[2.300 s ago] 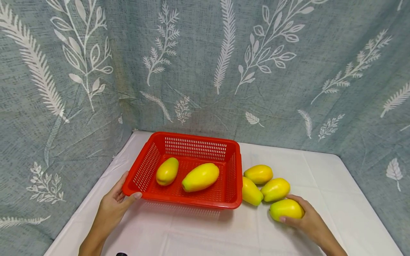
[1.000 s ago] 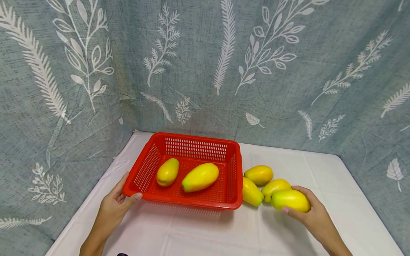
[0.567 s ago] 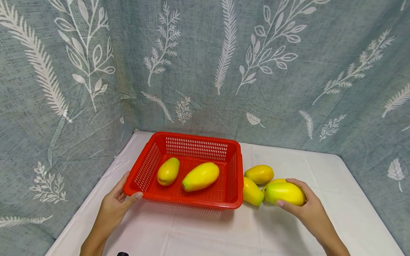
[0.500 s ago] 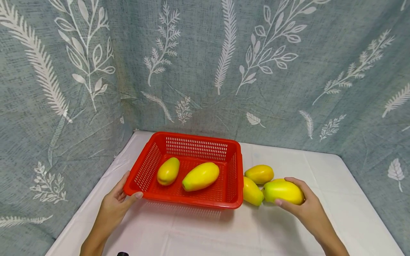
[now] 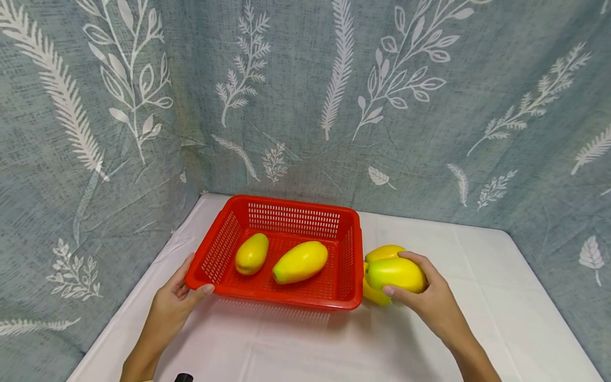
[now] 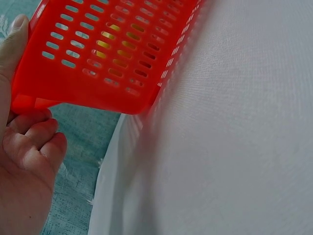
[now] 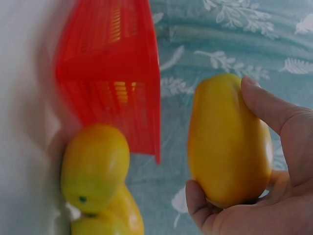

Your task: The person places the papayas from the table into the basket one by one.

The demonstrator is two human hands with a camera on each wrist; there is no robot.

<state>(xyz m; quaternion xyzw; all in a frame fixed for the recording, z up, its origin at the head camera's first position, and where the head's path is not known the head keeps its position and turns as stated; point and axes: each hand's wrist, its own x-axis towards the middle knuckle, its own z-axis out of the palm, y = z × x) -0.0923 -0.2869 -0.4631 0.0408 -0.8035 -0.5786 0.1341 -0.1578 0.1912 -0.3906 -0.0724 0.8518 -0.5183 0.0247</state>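
Right fingers (image 5: 420, 259) around a yellow fruit (image 5: 397, 274) near the basket (image 5: 286, 298)

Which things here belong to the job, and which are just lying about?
Likely the job's:
yellow fruit in right hand
red basket gripped by left hand
fruits inside
fruits beside it

Likely not:
patterned curtain
white cloth
black object at bottom edge, unclear what

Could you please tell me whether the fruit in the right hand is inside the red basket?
No, the right hand holds the yellow fruit beside the red basket, outside its rim.
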